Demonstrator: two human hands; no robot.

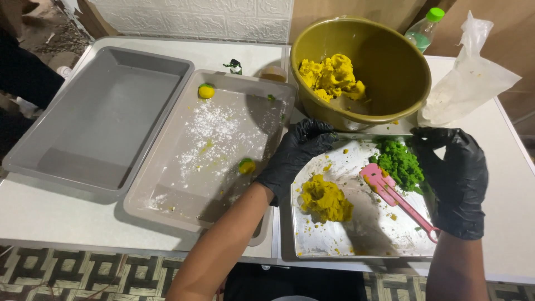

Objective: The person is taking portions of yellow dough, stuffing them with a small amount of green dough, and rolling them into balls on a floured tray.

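Both hands wear black gloves. My left hand (298, 153) hovers over the left edge of a metal tray (334, 242), fingers curled, nothing visibly held. My right hand (454, 178) is at the tray's right edge, thumb and fingertips pinched together near a pile of green dough (400, 163); whether a bit is pinched I cannot tell. On the tray lie a lump of yellow dough (326, 199) and a pink fork-like tool (397, 199). An olive bowl (390, 67) behind holds more yellow dough (331, 75).
Two grey baking pans sit to the left: an empty one (100, 117) and a floured one (184, 206) holding two yellow-green balls (206, 90) (246, 165). A clear plastic bag (468, 83) and a green-capped bottle (424, 29) stand at the back right. Patterned floor below the table edge.
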